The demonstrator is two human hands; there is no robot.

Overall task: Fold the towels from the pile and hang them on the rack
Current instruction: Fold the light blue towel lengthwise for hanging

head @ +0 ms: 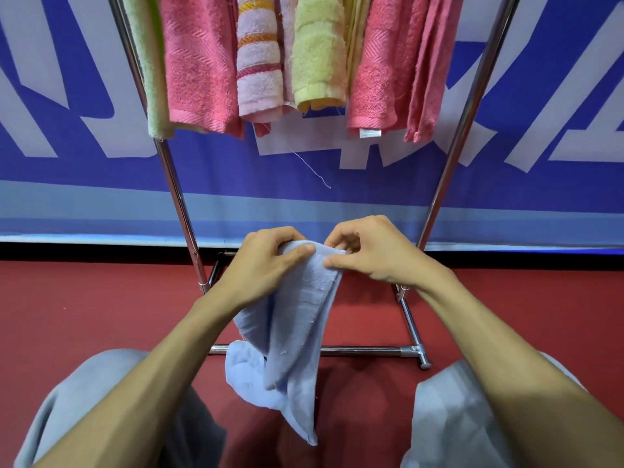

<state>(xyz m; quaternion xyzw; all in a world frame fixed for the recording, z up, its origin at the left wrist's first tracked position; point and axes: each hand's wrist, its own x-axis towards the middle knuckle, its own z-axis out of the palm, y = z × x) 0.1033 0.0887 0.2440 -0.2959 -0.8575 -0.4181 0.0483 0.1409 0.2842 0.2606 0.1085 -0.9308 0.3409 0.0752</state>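
Below my fingers (341, 263) lies red floor (84, 309), with a blue-and-white banner (67, 170) beyond. My 2 hands meet: left hand (266, 265) and right hand (374, 255) each pinch the top edge of the light blue towel (297, 329), which hangs down from them. Above them the rack (449, 163) carries hung towels (199, 62); its legs flank both wrists, with open floor outside.

Staged indoor space: red floor (84, 315), blue-white banner (67, 163), metal towel rack (364, 349).
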